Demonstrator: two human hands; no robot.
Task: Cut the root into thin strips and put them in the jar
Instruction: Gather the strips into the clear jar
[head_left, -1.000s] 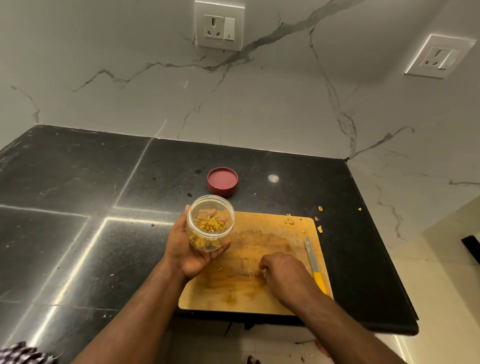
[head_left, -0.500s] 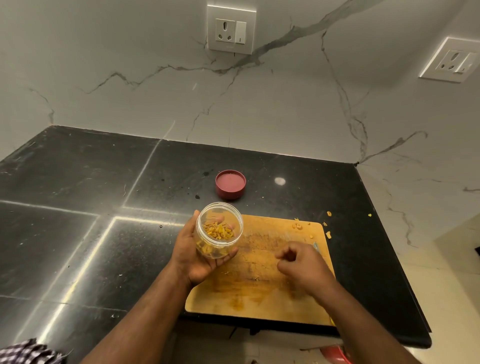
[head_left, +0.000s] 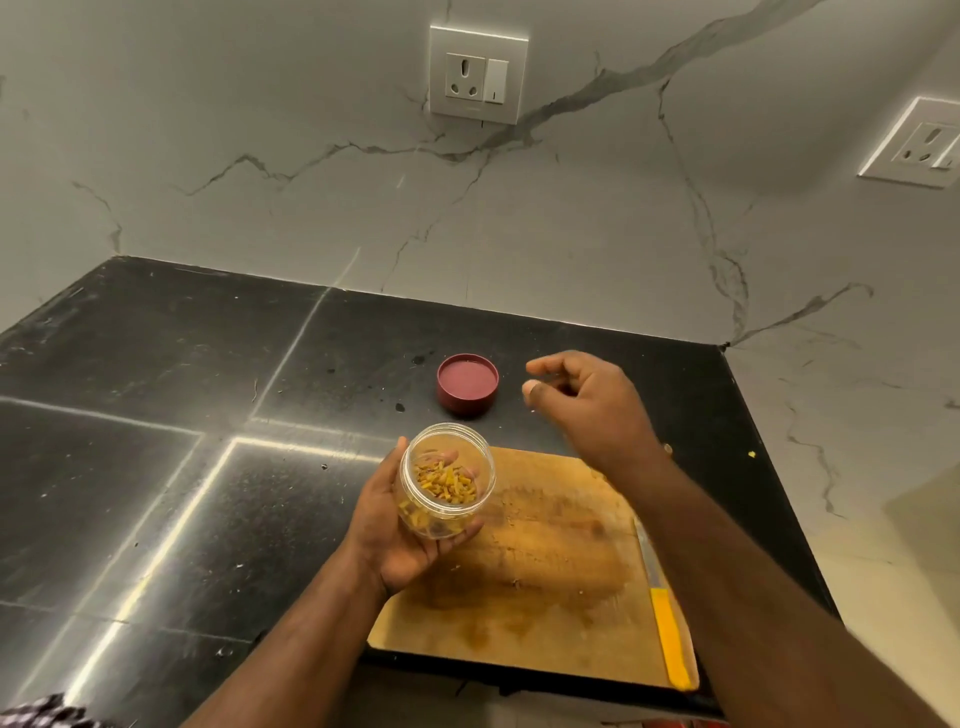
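Root strips (head_left: 445, 483), yellow-orange and thin, are seen heaped in the bottom of a clear plastic jar (head_left: 444, 486) at the centre of the head view. The jar is tilted with its open mouth toward the camera and is cradled in the left hand (head_left: 402, 530), whose fingers and thumb are curled round its wall; it is held above the left edge of a stained wooden cutting board (head_left: 550, 561) lying on the black table (head_left: 156, 415). The right hand (head_left: 582, 402) is raised above the table past the far edge of the board, just right of a red lid (head_left: 467, 383) lying upside down; its fingers are loosely curled and nothing is seen in them. A knife with a yellow handle (head_left: 669, 636) is laid along the right edge of the board. Small yellow scraps (head_left: 751, 454) are scattered on the table at the right. Two wall sockets (head_left: 477, 75) are seen on the marble wall.
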